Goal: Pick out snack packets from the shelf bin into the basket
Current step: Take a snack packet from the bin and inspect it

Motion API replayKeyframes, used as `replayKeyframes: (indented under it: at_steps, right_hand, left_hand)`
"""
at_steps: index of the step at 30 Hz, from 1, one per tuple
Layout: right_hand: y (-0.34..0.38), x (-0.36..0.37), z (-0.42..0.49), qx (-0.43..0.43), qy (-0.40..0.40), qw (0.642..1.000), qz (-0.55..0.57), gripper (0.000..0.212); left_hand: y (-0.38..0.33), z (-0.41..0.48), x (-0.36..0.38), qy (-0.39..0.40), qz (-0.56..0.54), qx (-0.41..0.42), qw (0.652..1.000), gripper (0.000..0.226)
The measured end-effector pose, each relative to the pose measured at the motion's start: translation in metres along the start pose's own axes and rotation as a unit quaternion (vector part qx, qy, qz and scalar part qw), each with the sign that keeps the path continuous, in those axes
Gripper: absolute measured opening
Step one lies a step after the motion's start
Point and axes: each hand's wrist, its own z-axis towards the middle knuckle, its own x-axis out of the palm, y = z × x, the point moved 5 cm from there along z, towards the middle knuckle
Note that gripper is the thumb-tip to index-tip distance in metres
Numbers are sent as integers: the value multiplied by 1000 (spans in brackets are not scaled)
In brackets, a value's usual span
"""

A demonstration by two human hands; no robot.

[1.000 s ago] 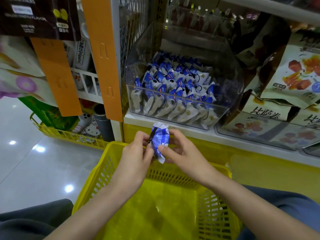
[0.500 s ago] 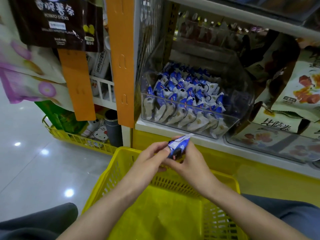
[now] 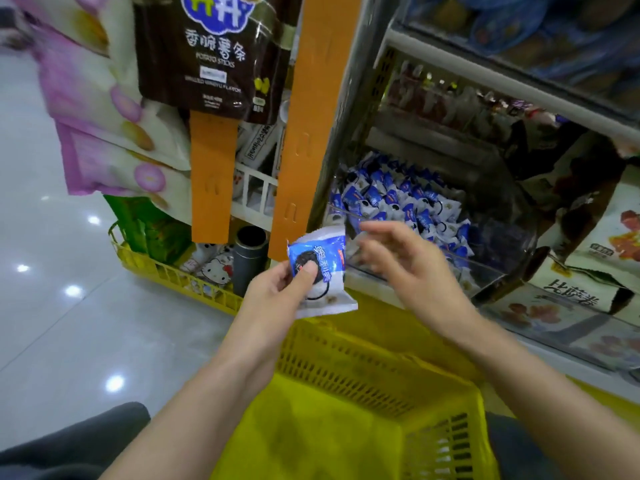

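Packet (image 3: 329, 258) is being pinched by left hand (image 3: 277, 296) above basket (image 3: 346, 358); right hand (image 3: 412, 271), blurred, is being held spread there too. Bin (image 3: 502, 209) behind basket; glossy floor (image 3: 69, 323) left of basket.

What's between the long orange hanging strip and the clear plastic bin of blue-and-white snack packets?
In the head view, a grey perforated metal shelf upright stands between the long orange strip and the clear plastic bin.

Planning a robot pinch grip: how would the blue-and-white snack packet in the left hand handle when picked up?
Probably light: the left hand holds the snack packet up with just a thumb-and-finger pinch. Likely stiff: it stands flat above the grip without drooping. Its shiny film may be slippery, and the biscuit printed on it hints at breakable contents.
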Motion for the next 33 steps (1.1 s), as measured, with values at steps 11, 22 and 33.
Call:
replayKeyframes:
  at_steps: [11,22,33]
  right_hand:
    - [-41,-7,116,167,107,935,-293,39]
    - [-57,-6,120,187,67,947,-254,38]
    - [-20,-61,91,121,-161,973,-109,6]
  left_hand:
    - [-10,2,-13,-18,-19,10,1000,13]
    - [-8,10,-10,-44,-1,16,999,18]
    - [-5,11,-13,-87,44,-22,995,30]
